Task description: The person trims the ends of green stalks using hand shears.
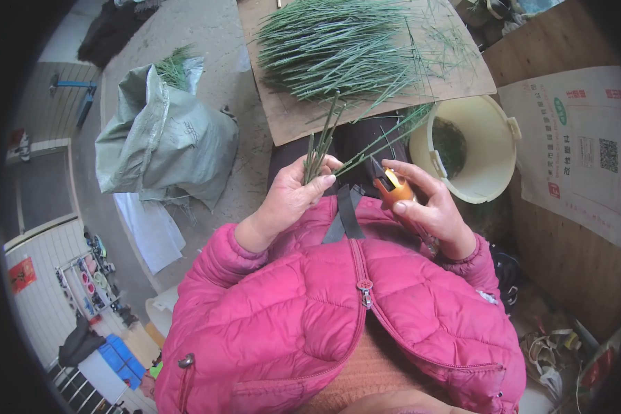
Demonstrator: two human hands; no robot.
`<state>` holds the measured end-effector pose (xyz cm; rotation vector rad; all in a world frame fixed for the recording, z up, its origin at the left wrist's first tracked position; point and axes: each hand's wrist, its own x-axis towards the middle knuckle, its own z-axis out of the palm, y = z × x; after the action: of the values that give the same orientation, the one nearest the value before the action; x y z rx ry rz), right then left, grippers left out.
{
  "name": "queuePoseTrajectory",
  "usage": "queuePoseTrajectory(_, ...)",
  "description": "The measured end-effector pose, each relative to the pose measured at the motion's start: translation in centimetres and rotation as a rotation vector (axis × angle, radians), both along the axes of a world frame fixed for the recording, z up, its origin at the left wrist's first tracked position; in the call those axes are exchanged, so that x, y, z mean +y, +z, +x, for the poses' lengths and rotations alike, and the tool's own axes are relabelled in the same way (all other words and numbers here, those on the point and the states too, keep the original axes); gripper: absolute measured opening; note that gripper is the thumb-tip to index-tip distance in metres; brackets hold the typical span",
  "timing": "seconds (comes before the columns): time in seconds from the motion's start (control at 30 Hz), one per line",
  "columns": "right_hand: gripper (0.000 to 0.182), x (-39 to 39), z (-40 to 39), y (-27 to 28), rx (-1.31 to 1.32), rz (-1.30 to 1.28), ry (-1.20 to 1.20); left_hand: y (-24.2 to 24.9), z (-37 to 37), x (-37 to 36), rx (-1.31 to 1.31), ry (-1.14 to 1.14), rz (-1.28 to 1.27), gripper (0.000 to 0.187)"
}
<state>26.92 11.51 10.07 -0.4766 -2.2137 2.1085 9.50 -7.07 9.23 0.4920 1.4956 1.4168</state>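
Note:
A small bundle of green stems (319,148) is pinched upright in my left hand (286,200), between thumb and fingers. From that hand a longer thin green sprig (374,147) slants up to the right. My right hand (435,207) is wrapped round orange-handled pruning shears (397,192), whose dark blades point up and left, near the sprig. Beyond both hands, a large heap of long, needle-like green stems (338,48) lies on a brown board (283,119) over my lap.
A cream bucket (488,148) with green bits inside stands right of the board. Left is a grey-green woven sack (186,141) with greenery (176,67) behind its mouth. A printed sheet (579,145) covers the wooden panel at right. Cords and clutter (552,355) lie at lower right.

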Motion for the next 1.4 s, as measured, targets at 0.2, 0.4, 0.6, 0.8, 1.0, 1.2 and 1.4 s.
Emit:
queuePoseTrajectory(0.2, 0.063, -0.2, -0.1, 0.3, -0.043, -0.012, -0.005, -0.1, -0.1, -0.2, 0.044, 0.02, 0.033, 0.016)
queuePoseTrajectory(0.4, 0.065, -0.2, -0.1, 0.3, -0.03, -0.013, 0.008, -1.9, -0.3, -0.5, 0.547, 0.027, 0.179, 0.017)
queuePoseTrajectory(0.6, 0.06, -0.2, -0.1, -0.2, -0.018, -0.006, -0.014, -2.6, -0.5, -0.8, 0.705, -0.001, 0.344, 0.025)
queuePoseTrajectory(0.8, 0.059, 0.2, 0.1, -0.5, -0.023, 0.02, -0.027, -1.7, -0.7, -1.3, 0.894, -0.086, 0.316, 0.037)
queuePoseTrajectory(1.0, 0.051, 0.1, 0.0, -0.4, -0.061, 0.007, -0.048, -1.7, -0.6, -1.5, 1.067, -0.135, 0.318, 0.053)
queuePoseTrajectory(1.2, 0.054, 0.9, 0.8, -0.8, -0.054, 0.05, -0.081, -1.4, -1.2, -1.8, 1.043, -0.122, 0.333, 0.053)
queuePoseTrajectory(1.4, 0.057, 2.1, 1.7, -2.8, 0.004, -0.013, -0.15, -1.5, -1.5, -2.4, 0.989, -0.096, 0.337, 0.061)
